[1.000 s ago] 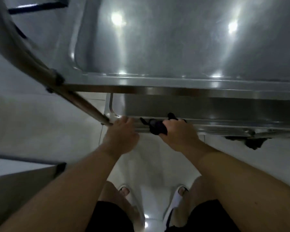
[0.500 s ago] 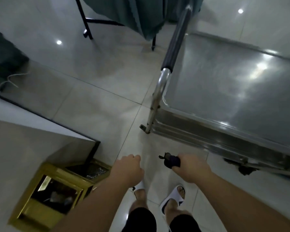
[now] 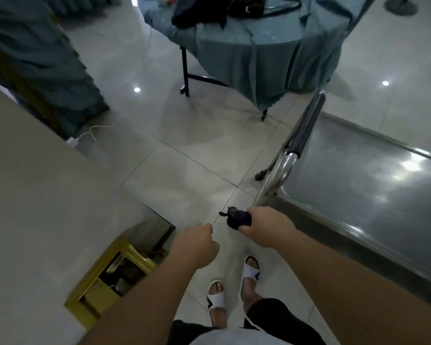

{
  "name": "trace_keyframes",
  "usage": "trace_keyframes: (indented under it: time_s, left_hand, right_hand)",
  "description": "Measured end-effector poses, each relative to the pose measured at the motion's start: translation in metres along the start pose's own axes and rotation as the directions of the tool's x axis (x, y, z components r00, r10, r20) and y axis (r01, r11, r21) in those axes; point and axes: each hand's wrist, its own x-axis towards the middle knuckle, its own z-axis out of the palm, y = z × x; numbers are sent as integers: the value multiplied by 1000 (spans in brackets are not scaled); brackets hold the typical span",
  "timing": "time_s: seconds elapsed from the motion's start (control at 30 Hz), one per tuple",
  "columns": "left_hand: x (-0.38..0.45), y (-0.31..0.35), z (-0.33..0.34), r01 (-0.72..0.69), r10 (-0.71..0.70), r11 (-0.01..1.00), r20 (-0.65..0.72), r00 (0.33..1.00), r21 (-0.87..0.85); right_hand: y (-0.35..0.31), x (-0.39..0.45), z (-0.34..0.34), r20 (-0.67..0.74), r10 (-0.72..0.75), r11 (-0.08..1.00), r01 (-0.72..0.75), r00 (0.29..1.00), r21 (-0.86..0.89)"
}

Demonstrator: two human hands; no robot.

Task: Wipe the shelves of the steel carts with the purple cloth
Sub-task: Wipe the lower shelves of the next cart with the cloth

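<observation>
Both my hands now lifted off the steel cart (image 3: pixel 363 195), right hand (image 3: pixel 269 226) gripping bunched purple cloth (image 3: pixel 238 218), left hand (image 3: pixel 195 246) curled, empty.

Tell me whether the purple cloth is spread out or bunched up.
Bunched up. The purple cloth is a small wad gripped in the right hand, off the cart.
</observation>
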Motion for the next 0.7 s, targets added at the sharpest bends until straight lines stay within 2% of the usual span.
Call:
trace_keyframes:
  time_s: [0.33, 0.47, 0.7]
  left_hand:
    - [21, 5, -114, 156, -172, 983, -194, 966, -95]
    - [39, 16, -143, 153, -164, 986, -217, 962, -67]
    - [100, 13, -190, 78, -71, 996, -182, 981, 35]
  right_hand:
    - [-17, 63, -102, -95, -150, 988, 145, 984, -60]
    - [-6, 82, -136, -169, -124, 992, 115, 978, -61]
    - [4, 129, -164, -148, 16, 1000, -15, 989, 4]
